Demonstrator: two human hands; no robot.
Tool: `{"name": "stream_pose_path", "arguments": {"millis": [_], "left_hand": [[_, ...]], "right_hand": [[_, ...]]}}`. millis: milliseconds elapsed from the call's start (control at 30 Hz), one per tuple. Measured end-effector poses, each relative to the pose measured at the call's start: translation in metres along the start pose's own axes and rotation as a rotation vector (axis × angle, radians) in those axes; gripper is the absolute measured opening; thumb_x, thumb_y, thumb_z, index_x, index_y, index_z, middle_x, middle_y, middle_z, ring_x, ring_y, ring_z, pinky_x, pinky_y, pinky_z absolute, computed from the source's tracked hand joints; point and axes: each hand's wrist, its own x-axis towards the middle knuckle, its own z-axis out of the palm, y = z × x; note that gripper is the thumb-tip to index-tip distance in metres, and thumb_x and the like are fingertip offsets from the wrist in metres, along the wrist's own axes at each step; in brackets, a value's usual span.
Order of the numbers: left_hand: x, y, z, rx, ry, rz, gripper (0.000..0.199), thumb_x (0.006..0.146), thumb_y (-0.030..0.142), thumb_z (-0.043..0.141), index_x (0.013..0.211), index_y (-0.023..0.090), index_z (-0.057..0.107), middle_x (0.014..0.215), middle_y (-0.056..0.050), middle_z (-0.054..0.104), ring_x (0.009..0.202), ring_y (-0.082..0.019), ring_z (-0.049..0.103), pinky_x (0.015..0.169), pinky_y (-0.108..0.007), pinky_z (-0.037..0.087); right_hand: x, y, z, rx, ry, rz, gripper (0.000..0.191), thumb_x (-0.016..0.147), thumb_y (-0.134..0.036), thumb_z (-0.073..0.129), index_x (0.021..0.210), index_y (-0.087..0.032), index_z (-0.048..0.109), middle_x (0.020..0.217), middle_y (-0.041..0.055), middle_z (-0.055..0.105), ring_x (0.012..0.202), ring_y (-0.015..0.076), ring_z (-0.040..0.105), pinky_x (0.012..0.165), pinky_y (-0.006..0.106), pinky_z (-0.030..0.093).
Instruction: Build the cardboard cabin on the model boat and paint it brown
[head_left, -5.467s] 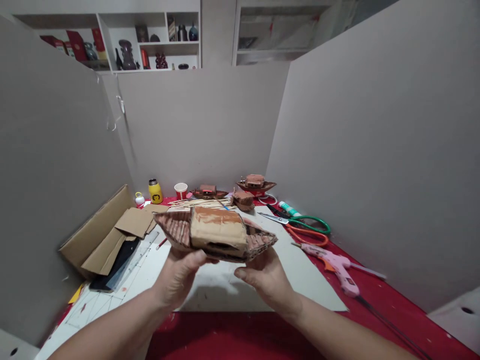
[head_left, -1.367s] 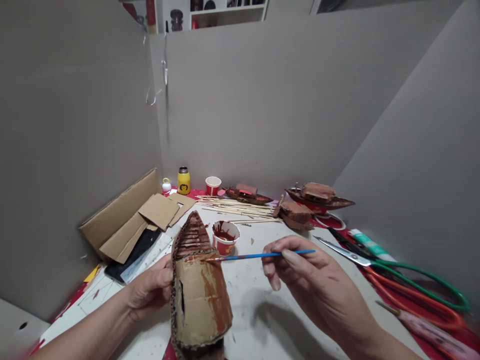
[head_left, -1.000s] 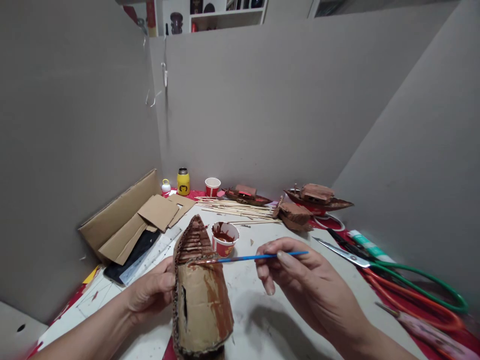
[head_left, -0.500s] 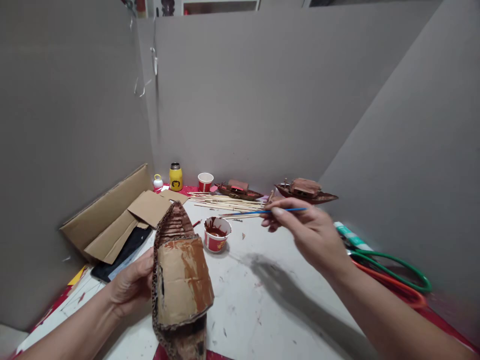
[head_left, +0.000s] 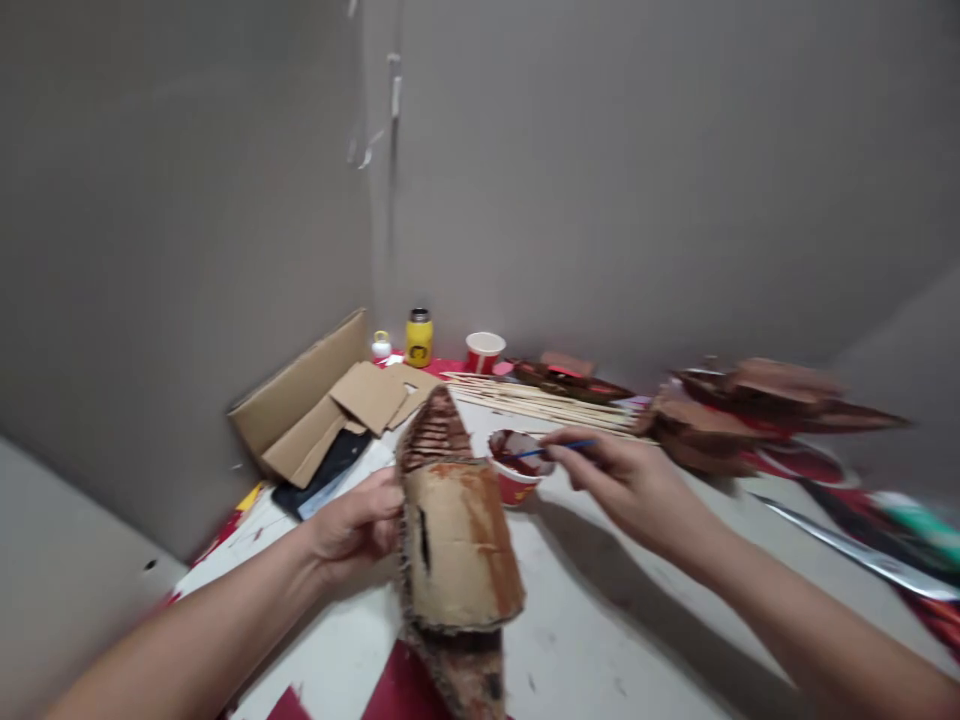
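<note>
My left hand (head_left: 364,520) grips a cardboard model boat (head_left: 457,545) by its left side, holding it up over the table. The boat's curved roof is bare tan cardboard with streaks of red-brown paint on its right part; its ribbed bow is painted brown. In my right hand (head_left: 619,480) a thin blue paintbrush (head_left: 559,448) is pinched between thumb and fingers. Its tip reaches into a red-and-white paper cup (head_left: 517,487) of brown paint, just behind the boat. The bristles cannot be made out clearly.
Cardboard pieces (head_left: 330,405) lean at the left wall. A yellow bottle (head_left: 419,338), another paper cup (head_left: 485,352) and thin wooden sticks (head_left: 547,405) are at the back. Brown model boats (head_left: 787,390) stand at the right, near a blurred pair of scissors (head_left: 855,545).
My right hand has brought the brush down to the paint cup. The view has turned left, so everything appears shifted right. My left hand still holds the boat.
</note>
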Motion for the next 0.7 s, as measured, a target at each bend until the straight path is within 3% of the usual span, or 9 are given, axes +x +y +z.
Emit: {"name": "stream_pose_path", "arguments": {"millis": [67,133,233,300,467,700], "left_hand": [[0.002,0.0,-0.001,0.013,0.048,0.02,0.071,0.064,0.038,0.091,0.127,0.016,0.068,0.126,-0.013,0.073,0.117,-0.031,0.067,0.106,-0.044,0.046],[0.004,0.002,-0.002,0.022,0.071,0.024,0.067,0.064,0.037,0.092,0.124,0.017,0.07,0.123,-0.012,0.074,0.112,-0.027,0.069,0.104,-0.041,0.048],[0.003,0.004,0.0,0.014,0.016,0.016,0.056,0.07,0.038,0.089,0.118,0.016,0.072,0.116,-0.01,0.077,0.107,-0.024,0.07,0.102,-0.037,0.049],[0.002,0.006,-0.001,0.038,0.046,0.017,0.051,0.075,0.039,0.086,0.119,0.019,0.073,0.112,-0.007,0.078,0.103,-0.023,0.071,0.099,-0.034,0.05],[0.0,0.005,-0.008,0.054,0.086,-0.019,0.058,0.072,0.036,0.088,0.125,0.019,0.072,0.116,-0.009,0.077,0.105,-0.026,0.071,0.091,-0.034,0.053],[0.0,0.003,-0.019,0.024,0.165,-0.023,0.051,0.074,0.035,0.086,0.121,0.021,0.074,0.107,-0.006,0.08,0.096,-0.023,0.074,0.085,-0.03,0.056]], "right_hand": [[-0.003,0.002,-0.005,-0.014,0.06,0.014,0.017,0.085,-0.04,0.064,0.082,-0.024,0.072,0.052,-0.0016,0.06,0.042,0.0152,0.046,0.042,0.028,0.034],[-0.007,0.001,-0.012,-0.066,0.106,0.036,0.018,0.085,-0.041,0.064,0.083,-0.025,0.071,0.05,-0.0022,0.058,0.044,0.0158,0.048,0.043,0.029,0.034],[-0.01,-0.006,-0.017,-0.087,0.092,0.058,0.019,0.088,-0.038,0.061,0.082,-0.023,0.07,0.056,-0.0005,0.062,0.048,0.0162,0.051,0.047,0.029,0.038],[-0.008,-0.006,-0.014,-0.108,0.066,0.065,0.018,0.086,-0.035,0.059,0.08,-0.022,0.07,0.061,0.0009,0.066,0.051,0.0161,0.053,0.051,0.029,0.04],[0.001,0.003,-0.004,-0.1,0.001,0.072,0.018,0.085,-0.032,0.06,0.08,-0.021,0.073,0.067,0.0018,0.072,0.056,0.0162,0.059,0.056,0.028,0.045],[-0.013,0.0,-0.02,0.002,0.154,0.084,0.022,0.087,-0.038,0.062,0.088,-0.019,0.073,0.061,0.0004,0.064,0.05,0.0136,0.052,0.047,0.026,0.041]]}}
